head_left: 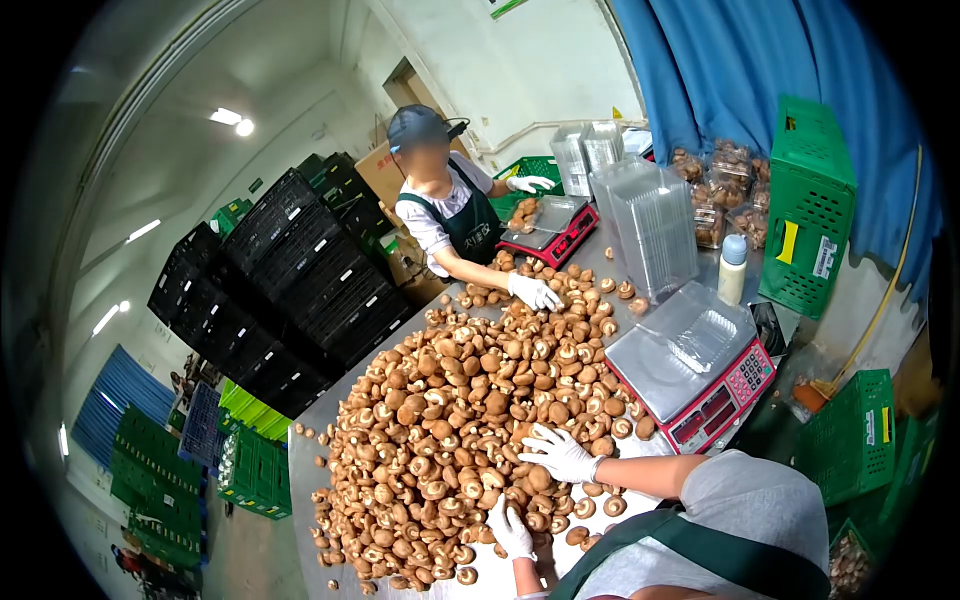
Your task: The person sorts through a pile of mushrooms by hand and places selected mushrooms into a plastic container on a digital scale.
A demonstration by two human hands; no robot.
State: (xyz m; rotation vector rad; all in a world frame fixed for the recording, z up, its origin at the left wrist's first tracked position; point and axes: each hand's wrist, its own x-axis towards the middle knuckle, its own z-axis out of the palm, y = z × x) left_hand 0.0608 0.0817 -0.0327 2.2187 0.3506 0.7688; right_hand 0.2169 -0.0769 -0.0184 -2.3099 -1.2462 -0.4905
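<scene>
A large heap of brown shiitake mushrooms [440,400] covers much of the metal table [300,470]. My right hand [562,456], in a white glove, lies on the near side of the heap with its fingers spread. Lower down, my left hand [512,532], gloved as well, touches mushrooms at the heap's edge; its fingers look apart, and I see nothing held in it. To the right of my right hand stands a red digital scale [715,405] with a clear plastic tray [705,335] on its plate.
Across the table, a co-worker [450,200] reaches one gloved hand into the heap, beside a second red scale [555,240]. Stacked clear trays [645,230], a bottle [732,270], packed mushrooms [725,185] and a green crate [810,210] stand right. Black crates [290,270] are piled left.
</scene>
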